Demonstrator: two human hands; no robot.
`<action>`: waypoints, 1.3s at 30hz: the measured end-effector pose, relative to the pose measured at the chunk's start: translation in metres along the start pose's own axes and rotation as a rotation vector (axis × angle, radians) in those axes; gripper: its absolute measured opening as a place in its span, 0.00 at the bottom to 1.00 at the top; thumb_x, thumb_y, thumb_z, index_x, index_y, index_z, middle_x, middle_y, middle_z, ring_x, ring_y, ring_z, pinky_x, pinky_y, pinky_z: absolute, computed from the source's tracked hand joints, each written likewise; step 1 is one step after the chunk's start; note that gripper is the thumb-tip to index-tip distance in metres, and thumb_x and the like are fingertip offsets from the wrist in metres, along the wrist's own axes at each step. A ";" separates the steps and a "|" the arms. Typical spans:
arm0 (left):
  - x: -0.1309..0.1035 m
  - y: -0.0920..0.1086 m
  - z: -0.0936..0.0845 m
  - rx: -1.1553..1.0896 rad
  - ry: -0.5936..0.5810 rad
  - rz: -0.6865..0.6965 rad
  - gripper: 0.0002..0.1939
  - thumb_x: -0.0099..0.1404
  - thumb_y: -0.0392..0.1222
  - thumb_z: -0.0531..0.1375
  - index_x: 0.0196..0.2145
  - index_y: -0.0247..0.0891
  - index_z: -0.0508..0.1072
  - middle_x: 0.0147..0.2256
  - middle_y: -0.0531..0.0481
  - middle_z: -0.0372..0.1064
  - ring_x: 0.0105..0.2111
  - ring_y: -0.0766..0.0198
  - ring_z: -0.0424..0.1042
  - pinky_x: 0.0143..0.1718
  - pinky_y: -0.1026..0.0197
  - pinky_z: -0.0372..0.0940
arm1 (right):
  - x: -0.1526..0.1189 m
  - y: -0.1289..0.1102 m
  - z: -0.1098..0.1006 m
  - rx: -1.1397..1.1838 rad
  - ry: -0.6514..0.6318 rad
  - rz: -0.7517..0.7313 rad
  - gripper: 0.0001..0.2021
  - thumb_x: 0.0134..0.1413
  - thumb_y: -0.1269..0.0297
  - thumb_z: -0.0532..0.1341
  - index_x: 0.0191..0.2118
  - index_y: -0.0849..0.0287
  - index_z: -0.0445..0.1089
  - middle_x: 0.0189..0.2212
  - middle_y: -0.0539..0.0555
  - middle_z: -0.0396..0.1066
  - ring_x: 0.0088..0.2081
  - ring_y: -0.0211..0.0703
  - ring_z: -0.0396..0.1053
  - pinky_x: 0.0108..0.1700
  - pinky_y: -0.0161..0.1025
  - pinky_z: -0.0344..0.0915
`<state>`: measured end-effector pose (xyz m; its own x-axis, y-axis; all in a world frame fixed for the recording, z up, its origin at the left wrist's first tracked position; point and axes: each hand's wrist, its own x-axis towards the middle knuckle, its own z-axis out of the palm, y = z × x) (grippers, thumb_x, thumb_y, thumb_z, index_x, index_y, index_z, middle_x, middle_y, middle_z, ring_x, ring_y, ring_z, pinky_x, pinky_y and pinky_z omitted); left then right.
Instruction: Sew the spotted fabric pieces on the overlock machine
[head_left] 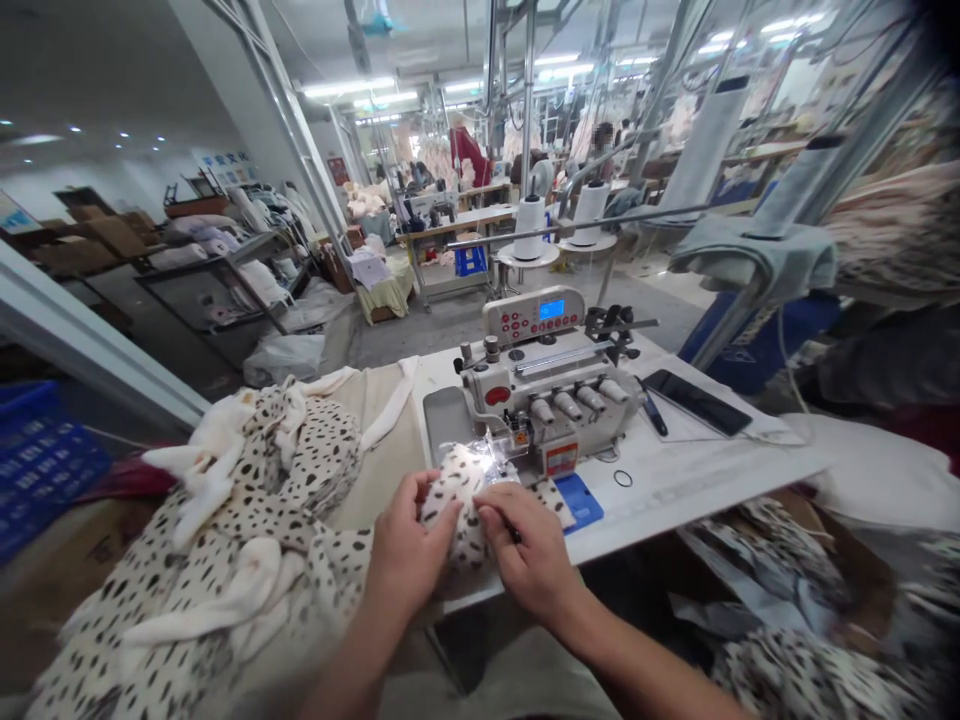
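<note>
White, dark-spotted fabric (459, 484) is lying between our grips, running forward toward the overlock machine (544, 390); we're pinching its left edge with left hand (407, 548), right with right hand (531, 548), fingers nearly closed.

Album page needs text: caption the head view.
Two bare hands hold spotted fabric at a lit sewing machine in a busy workshop.

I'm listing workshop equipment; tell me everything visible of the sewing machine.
The sewing machine stands upright on the white table: pale, apparently metal, with a lit blue screen, red buttons, four knobs and an orange-and-white label. Spotted cloth, held in the left hand and right hand, reaches its brightly lit needle area.
</note>
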<state>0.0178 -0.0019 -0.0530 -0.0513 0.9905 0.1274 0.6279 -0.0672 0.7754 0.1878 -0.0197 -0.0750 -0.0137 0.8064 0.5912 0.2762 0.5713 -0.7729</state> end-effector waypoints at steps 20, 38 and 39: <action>-0.008 0.033 0.055 -0.100 -0.487 0.433 0.14 0.54 0.32 0.64 0.35 0.41 0.64 0.34 0.53 0.69 0.32 0.63 0.66 0.35 0.63 0.60 | -0.026 0.018 -0.044 0.509 0.191 0.810 0.20 0.47 0.50 0.71 0.38 0.62 0.75 0.29 0.53 0.74 0.30 0.44 0.69 0.33 0.38 0.66; 0.194 0.078 -0.117 0.870 -0.576 0.627 0.17 0.53 0.55 0.68 0.36 0.43 0.78 0.28 0.55 0.72 0.29 0.64 0.68 0.31 0.65 0.56 | -0.048 0.013 -0.045 0.545 -0.045 0.887 0.15 0.44 0.54 0.71 0.27 0.60 0.71 0.24 0.49 0.67 0.28 0.40 0.62 0.33 0.36 0.59; 0.206 0.079 -0.116 0.884 -0.506 0.695 0.14 0.54 0.52 0.67 0.35 0.43 0.78 0.29 0.53 0.73 0.31 0.63 0.69 0.34 0.64 0.57 | -0.055 0.012 -0.046 0.530 -0.064 0.901 0.14 0.45 0.54 0.70 0.28 0.61 0.72 0.25 0.50 0.68 0.29 0.42 0.63 0.33 0.36 0.60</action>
<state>-0.0333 0.1830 0.1070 0.6866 0.7245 -0.0607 0.7210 -0.6893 -0.0710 0.2360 -0.0639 -0.1062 -0.0672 0.9645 -0.2554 -0.2471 -0.2641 -0.9323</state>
